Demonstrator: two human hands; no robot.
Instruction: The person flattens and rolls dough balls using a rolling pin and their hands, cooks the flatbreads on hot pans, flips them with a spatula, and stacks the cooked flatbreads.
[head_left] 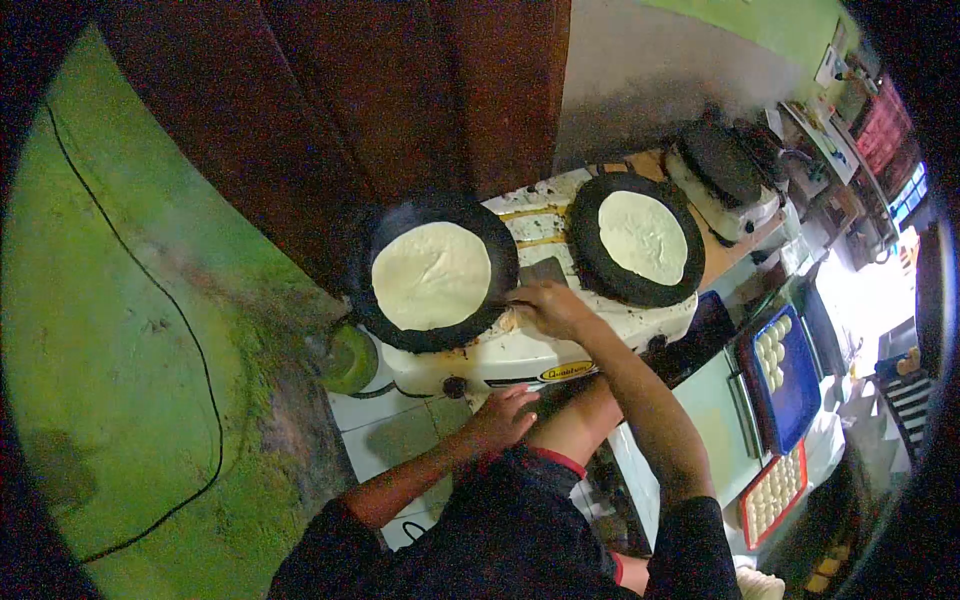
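Observation:
Two round black griddles sit on a white two-burner gas stove (440, 372). The left griddle (365, 315) bears a thin pale flatbread (430, 275); the right griddle (590, 262) bears a smaller flatbread (643, 238) with a wrinkled middle. My right hand (550, 308) is over the stove between them, its fingers closed together by the left griddle's rim. What they pinch, if anything, I cannot make out. Just behind that hand is a flat grey piece (546, 270), like a scraper blade. Below the stove's front edge, my left hand (503, 418) hangs with fingers stretched, holding nothing.
Right of me, a blue tray (797, 400) and a red-rimmed tray (745, 515) hold several dough balls. Another stove with a dark griddle (718, 160) stands at the back right. A green gas cylinder (350, 360) is left of my stove. A black cable (190, 325) runs along the green wall.

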